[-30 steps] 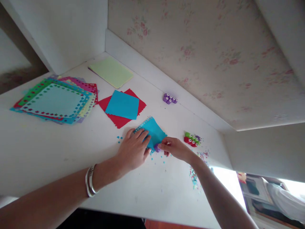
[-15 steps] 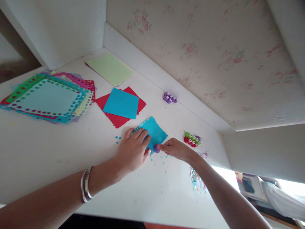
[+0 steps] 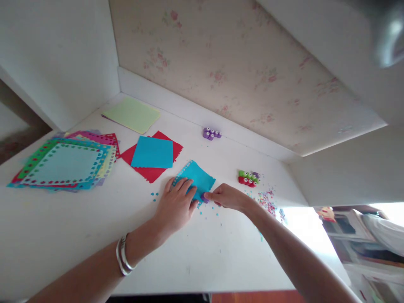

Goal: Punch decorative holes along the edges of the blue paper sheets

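A sheet of blue paper (image 3: pixel 200 176) lies tilted on the white table, with a row of small punched holes along its upper left edge. Flat over its lower left part, fingers spread, rests my left hand (image 3: pixel 177 203). My right hand (image 3: pixel 226 196) is closed round a small purple craft punch (image 3: pixel 205 199) at the sheet's lower right corner, thumb on top and the other fingers curled. Much of the punch is hidden by the thumb and paper. Tiny blue cut-outs (image 3: pixel 154 194) lie beside my left hand, and more are scattered below the sheet.
Left stands a pile of colourful sheets with punched borders (image 3: pixel 71 162). Pale green paper (image 3: pixel 134 114) lies behind, near blue paper (image 3: pixel 154 152) on red paper (image 3: pixel 151 174). Purple punches (image 3: pixel 212 134) and green and red punches (image 3: pixel 248 179) stand by the wall, near confetti (image 3: pixel 268 203).
The camera view has tilted upward and turned. My right thumb now lies straight on the punch, its fingers more curled than a second ago. My left hand stays on the sheet.
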`<state>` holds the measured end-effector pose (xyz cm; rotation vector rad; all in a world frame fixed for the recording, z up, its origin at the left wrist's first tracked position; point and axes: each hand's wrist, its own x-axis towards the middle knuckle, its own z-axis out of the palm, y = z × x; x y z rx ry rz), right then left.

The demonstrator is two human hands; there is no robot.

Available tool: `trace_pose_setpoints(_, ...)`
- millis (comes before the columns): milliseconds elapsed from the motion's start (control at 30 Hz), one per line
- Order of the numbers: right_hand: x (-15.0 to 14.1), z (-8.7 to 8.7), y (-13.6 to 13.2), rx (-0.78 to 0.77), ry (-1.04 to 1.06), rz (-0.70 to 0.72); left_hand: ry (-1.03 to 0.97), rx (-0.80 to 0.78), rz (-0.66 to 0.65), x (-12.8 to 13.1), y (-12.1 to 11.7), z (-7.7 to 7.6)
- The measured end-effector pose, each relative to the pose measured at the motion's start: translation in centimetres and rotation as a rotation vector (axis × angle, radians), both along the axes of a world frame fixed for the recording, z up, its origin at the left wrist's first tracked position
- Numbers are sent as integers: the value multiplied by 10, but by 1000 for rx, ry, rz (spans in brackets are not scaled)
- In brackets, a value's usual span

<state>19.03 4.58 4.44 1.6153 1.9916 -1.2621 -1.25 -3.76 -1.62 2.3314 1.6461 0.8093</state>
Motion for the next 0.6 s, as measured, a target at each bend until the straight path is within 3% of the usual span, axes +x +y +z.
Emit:
trace_pose_setpoints(167,10,4,-7,-44,43,-3,16,23,14,-1,0,0)
trace_pose_setpoints(333,26,19,-22,-30,0,1,19,33,11,-2,0,1)
trace_pose_setpoints(467,29,27,-41,231,-31,-36,13,40,12,-2,0,0)
trace_pose_setpoints(600,16,19,-67,545,-118,-15,14,50,8,-4,0,2)
